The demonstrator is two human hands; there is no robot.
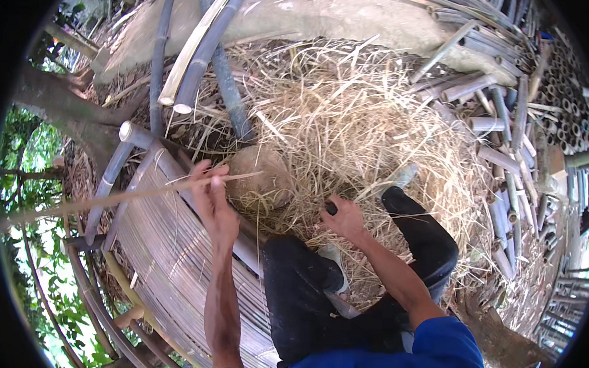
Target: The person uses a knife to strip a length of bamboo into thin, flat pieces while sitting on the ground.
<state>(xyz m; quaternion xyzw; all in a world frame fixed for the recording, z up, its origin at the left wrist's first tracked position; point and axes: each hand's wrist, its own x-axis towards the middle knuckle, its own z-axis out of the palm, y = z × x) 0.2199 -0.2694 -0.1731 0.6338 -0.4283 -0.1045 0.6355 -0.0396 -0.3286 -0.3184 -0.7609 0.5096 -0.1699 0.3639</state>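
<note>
My left hand pinches a long, thin bamboo strip near one end. That end reaches a little to the right over a round wooden block, while the rest runs far off to the left and blurs. My right hand is closed round a short dark handle, low over the shavings right of the block. Whatever the handle belongs to cannot be made out. The two hands are apart.
A slatted bamboo bench lies at left. Pale bamboo shavings heap up ahead and to the right. Thick bamboo poles jut in from the top. Cut bamboo pieces are piled at right, beside stacked tubes.
</note>
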